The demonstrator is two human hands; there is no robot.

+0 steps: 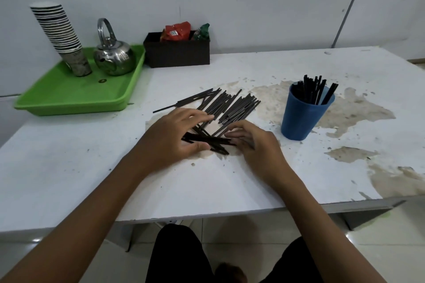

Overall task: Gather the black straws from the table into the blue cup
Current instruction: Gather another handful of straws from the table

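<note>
Nearest to me were the person's dark-clad knees [184,257], tucked under the front edge of the white desk [69,167], both forearms reaching out over it.

On the far left of the desk sat a green tray [69,96] carrying a stack of paper cups [62,34] and a steel kettle [113,53], with a black box [177,53] of snack packets just beside it against the wall. All of that was well apart from the work, likely parked there to leave the middle free.

The left hand [170,138] lay fingers spread and curved over the near end of the loose black straws [230,105], its thumb underneath a small crossed bundle [207,141]. The right hand [250,142] came in from the other side, fingers curled on the same bundle. To my eye the two hands were squeezing the strays together so they could be lifted as one; neither looked clamped tight yet.

The main pile on the desk ran diagonally, long axes pointing from near-left up toward far-right, roughly parallel. The few between the hands lay crosswise, nearly left to right.

Further right stood the blue cup [303,117], upright, close to the right hand, with a good bunch of straws [312,92] already in it, standing on end and leaning right.
</note>
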